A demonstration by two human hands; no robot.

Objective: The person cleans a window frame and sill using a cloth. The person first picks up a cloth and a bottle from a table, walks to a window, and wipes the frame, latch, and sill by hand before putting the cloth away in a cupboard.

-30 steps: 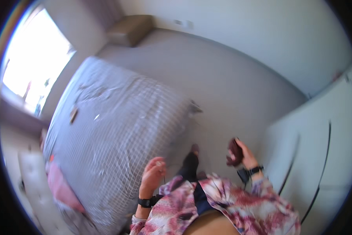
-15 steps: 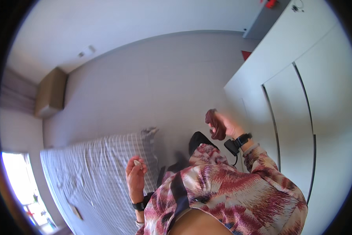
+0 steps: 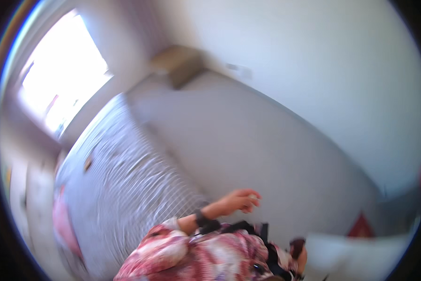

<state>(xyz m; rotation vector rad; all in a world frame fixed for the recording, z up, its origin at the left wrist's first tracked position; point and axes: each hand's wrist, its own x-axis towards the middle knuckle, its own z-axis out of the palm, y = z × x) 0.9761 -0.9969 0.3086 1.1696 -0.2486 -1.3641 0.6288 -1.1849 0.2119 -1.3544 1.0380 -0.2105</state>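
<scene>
1. Find the right hand (image 3: 304, 258) low and a bit right of the middle of the frame, tucked close to the flowery sleeve (image 3: 187, 255). Looks wrapped around a small dark thing (image 3: 296, 244), though blurry and half hidden.
2. Keep that hold snug. Best to press the dark thing close to the body so it cannot slip.
3. Find the left hand (image 3: 241, 200) near the bottom middle, stretched out over the grey floor (image 3: 248, 136). Fingers curled in loosely. Maybe a tiny pale bit at the fingertips; too blurry to tell if holding anything.
4. Use that left hand for balance, and keep it clear of the bed.
5. Mind the bed (image 3: 121, 187) with the grey checked cover, on the left side of the frame, just beside the body. Easy to bump a leg on the edge.
6. Mind the white cupboard (image 3: 355, 253) at the lower right, near the right hand. Do not knock the dark thing on it.
7. Move the head slowly. Very smeary picture, so probably hard to see well while turning fast.
8. Look down at the floor before each step.
</scene>
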